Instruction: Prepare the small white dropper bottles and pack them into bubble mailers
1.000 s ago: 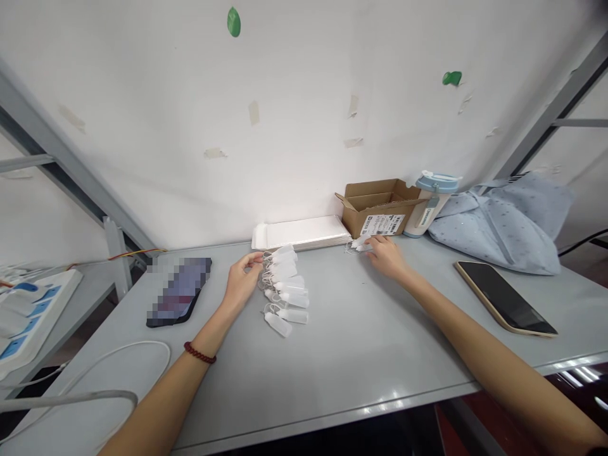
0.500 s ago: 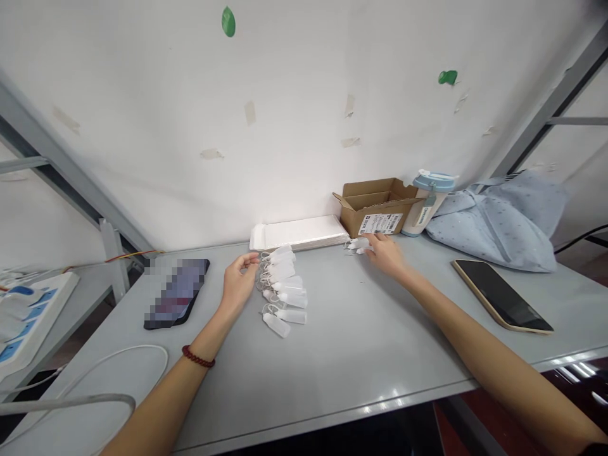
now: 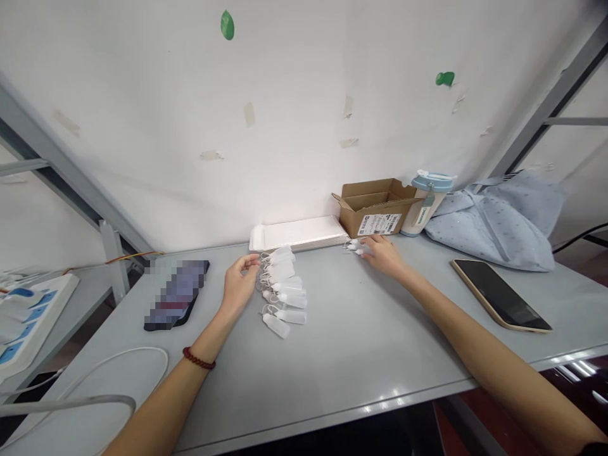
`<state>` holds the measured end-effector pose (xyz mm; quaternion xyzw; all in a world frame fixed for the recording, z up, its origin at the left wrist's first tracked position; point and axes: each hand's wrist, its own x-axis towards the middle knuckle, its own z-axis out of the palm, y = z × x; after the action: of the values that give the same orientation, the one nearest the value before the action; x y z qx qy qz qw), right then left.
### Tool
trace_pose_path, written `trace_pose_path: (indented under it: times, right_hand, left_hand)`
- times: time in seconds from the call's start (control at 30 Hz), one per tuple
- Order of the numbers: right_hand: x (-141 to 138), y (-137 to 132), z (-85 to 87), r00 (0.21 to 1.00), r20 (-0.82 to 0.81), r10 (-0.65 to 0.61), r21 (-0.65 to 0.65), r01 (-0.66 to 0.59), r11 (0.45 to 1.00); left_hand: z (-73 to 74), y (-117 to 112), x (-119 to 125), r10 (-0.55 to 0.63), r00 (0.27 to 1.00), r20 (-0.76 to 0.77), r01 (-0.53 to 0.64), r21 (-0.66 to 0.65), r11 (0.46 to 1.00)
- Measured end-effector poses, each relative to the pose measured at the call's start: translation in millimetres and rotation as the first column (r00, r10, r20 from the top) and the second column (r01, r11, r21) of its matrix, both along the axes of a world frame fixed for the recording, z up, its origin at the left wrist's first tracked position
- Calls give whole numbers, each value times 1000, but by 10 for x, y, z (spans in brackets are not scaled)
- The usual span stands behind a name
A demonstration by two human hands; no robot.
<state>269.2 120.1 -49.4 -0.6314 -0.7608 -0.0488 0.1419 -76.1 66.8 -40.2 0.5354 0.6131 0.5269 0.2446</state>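
Note:
Several small translucent white plastic bottles [image 3: 285,285] with thin looped cords lie in an overlapping column on the grey table. Beside the top of this column is my left hand [image 3: 241,278], its fingers loosely bent and the thumb apart; the fingertips are close to the cords, and I see nothing held. Farther right, a smaller group of the same white bottles [image 3: 352,246] lies near the cardboard box. My right hand [image 3: 384,255] is closed over their right ends, fingers and thumb around them, so the bottle bodies are mostly hidden.
Against the wall lie a flat white stack [image 3: 304,232], an open cardboard box [image 3: 375,215], a blue-lidded cup [image 3: 425,209] and a light blue cloth bag [image 3: 494,221]. A phone [image 3: 501,294] lies right, another phone [image 3: 183,294] left. A white cable [image 3: 161,354] and power strip [image 3: 38,323] are far left.
My right hand's fingers have shifted slightly and cover more of the small bottle group. My left hand and the bottle column stay about where they were.

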Motion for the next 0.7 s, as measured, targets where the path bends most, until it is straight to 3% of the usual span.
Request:
trace_pose_path:
  times: [0.5,0.7]
  right_hand:
    - [-14,-9,60,999,-37,30,-13,-30,999]
    - [-82,-81,187,990,-114,80,51,-75,996]
  left_hand:
    - [-21,-1,-32,78,997,0,-78,12,997]
    - [71,-81,16,101,995,-22,-99,70,993]
